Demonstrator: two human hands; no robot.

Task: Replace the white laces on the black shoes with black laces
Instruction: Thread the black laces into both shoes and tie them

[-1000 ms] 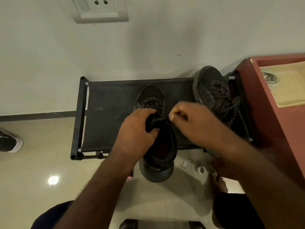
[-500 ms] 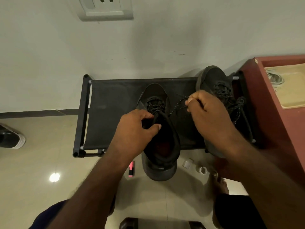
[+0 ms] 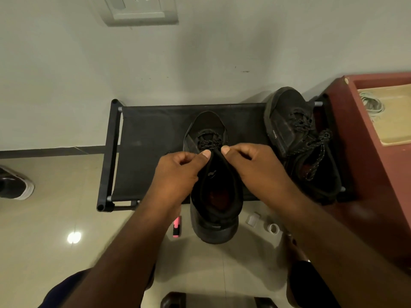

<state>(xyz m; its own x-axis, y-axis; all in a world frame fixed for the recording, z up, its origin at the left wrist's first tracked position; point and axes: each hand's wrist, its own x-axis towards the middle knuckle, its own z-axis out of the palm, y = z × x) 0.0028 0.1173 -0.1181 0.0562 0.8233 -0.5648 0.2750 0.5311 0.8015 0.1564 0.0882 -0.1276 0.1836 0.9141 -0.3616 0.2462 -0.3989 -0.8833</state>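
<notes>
Closest to me, on the tiled floor (image 3: 55, 218), lie a pink marker (image 3: 177, 226), a small white piece (image 3: 253, 219) and a roll of tape (image 3: 273, 228). The heel of the near shoe (image 3: 216, 227) hangs over them, off the front edge of the bench (image 3: 151, 141), with its toe pointing at the wall. My left hand (image 3: 178, 172) is curled and pinches the left side of the shoe's opening beside the tongue. My right hand (image 3: 255, 165) pinches the right side the same way, and my thumbs nearly meet. I cannot tell whether a lace end is caught in either pinch. Just past my thumbs, a black lace (image 3: 209, 143) crosses the lower eyelets. Farther right on the bench, the second shoe (image 3: 287, 121) sits fully laced in black, its loose ends (image 3: 318, 150) trailing over its opening. Beside it stands a red cabinet (image 3: 367, 174) with a white lace (image 3: 371, 105) coiled in a tray (image 3: 395, 121) on top. Above, a socket (image 3: 140, 10) is on the wall.
</notes>
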